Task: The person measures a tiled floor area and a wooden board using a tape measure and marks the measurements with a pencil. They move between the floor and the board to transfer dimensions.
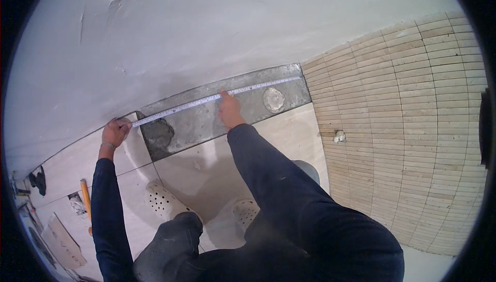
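A white tape measure (214, 97) lies stretched along a bare grey cement strip (227, 111) at the foot of the plastered wall (206, 29). The left hand (115, 131) pinches its end with fingers closed; the right hand (229, 109) presses one pointing finger on it. Smooth beige tiles (206, 171) flank the strip — the tools at lower left are cut off and hard to make out.

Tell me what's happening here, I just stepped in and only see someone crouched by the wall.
A person is stretching a tape measure along a bare, untiled concrete strip at the foot of the white wall. The left hand pins one end at the edge of the laid floor tile; the right hand presses a finger on the tape midway. The tape's far end reaches the small-tiled wall.
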The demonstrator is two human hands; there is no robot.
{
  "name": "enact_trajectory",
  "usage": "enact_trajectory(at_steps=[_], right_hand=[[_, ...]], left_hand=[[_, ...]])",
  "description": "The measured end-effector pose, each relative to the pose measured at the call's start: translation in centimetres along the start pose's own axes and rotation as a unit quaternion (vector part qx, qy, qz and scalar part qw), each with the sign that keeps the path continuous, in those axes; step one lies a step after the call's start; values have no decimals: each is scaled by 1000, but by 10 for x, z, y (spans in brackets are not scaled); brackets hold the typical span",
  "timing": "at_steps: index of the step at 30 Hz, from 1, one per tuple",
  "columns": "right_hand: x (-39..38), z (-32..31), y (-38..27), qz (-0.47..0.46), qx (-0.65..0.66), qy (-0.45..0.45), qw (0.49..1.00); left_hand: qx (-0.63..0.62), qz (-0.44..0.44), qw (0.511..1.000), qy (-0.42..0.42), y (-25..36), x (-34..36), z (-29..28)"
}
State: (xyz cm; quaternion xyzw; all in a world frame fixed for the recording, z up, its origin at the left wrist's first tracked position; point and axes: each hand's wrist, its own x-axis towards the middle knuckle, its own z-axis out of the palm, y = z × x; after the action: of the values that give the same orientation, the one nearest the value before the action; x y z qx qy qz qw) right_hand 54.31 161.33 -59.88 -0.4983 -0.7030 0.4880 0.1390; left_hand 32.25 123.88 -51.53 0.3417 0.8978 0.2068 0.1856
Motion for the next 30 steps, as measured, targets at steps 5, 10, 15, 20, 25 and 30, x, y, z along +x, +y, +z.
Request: enact_trajectory(at_steps=[5, 10, 15, 20, 25, 30], right_hand=[[-43, 23, -49, 258, 255, -26, 931], [-37, 30, -69, 269, 217, -49, 937], [-5, 20, -61, 261, 161, -73, 949], [3, 26, -45, 278, 224, -54, 932], [5, 25, -31, 268, 240, -44, 932], [-2, 33, -30, 238, 245, -44, 939]], left_hand=[[4, -88, 994, -68, -25, -34, -5], [31, -116, 992, -27, -45, -40, 1], [65, -171, 983, 3, -45, -39, -13], [90, -146, 983, 64, -52, -48, -5], [141, -176, 972, 72, -33, -42, 4], [170, -143, 967, 128, -41, -48, 10]])
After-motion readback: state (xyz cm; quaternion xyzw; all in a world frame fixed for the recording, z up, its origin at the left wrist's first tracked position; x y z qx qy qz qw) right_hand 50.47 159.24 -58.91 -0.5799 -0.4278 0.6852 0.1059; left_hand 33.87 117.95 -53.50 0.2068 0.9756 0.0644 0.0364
